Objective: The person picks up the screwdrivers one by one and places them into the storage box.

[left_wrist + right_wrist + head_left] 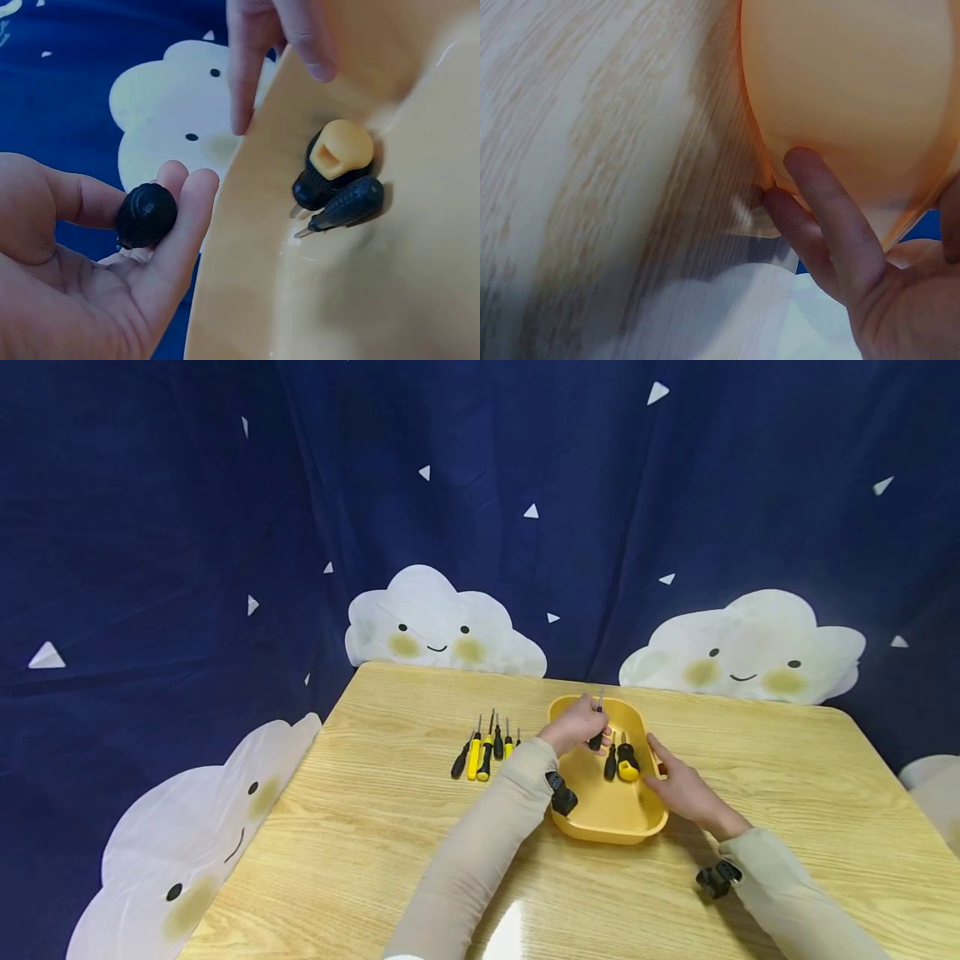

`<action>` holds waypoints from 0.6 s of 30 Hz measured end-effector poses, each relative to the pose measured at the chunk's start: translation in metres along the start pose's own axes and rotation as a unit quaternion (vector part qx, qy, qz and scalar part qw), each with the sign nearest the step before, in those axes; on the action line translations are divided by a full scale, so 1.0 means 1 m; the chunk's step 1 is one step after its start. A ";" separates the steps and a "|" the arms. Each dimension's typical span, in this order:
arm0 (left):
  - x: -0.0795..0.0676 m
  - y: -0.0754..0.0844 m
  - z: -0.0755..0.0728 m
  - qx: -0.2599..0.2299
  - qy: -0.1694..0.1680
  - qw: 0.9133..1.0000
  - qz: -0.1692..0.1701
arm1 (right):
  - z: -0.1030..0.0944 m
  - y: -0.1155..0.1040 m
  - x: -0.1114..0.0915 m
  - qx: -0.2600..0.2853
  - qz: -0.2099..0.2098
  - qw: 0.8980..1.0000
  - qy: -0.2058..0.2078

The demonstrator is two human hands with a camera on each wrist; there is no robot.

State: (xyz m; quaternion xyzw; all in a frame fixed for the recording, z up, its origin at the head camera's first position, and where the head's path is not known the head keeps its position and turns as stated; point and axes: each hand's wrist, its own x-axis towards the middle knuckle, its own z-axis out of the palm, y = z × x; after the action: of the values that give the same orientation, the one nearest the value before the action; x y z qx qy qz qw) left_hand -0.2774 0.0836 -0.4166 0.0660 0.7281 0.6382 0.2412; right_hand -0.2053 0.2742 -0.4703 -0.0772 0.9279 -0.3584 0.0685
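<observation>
My left hand holds a black-handled screwdriver above the far part of a yellow tray; its shaft points away. Inside the tray lie a slim black screwdriver and a stubby black-and-yellow screwdriver, side by side. My right hand grips the tray's right wall, fingers against the outside and thumb over the rim. The right wrist view shows two fingers on the outer wall.
Left of the tray, several screwdrivers with black or yellow handles lie in a row on the wooden table. My left forearm partly covers that row's right end. A dark blue cloth with clouds hangs behind the table.
</observation>
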 end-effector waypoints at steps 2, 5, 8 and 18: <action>0.002 -0.002 0.003 0.001 0.000 1.000 0.002 | 0.001 0.000 0.000 -0.002 0.002 1.000 -0.001; 0.005 -0.005 0.007 -0.001 -0.005 1.000 0.004 | 0.001 0.000 0.001 -0.005 0.006 1.000 -0.001; 0.008 -0.006 0.010 0.004 0.003 1.000 0.004 | 0.000 0.000 0.000 -0.006 0.006 1.000 -0.002; 0.018 -0.018 0.020 0.071 0.036 0.997 -0.018 | 0.001 0.002 0.001 -0.004 0.006 1.000 0.000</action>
State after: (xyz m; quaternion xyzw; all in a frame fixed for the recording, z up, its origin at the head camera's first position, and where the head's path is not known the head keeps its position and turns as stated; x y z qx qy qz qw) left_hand -0.2811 0.1056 -0.4398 0.0468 0.7806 0.5829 0.2208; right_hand -0.2062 0.2752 -0.4725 -0.0720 0.9296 -0.3546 0.0701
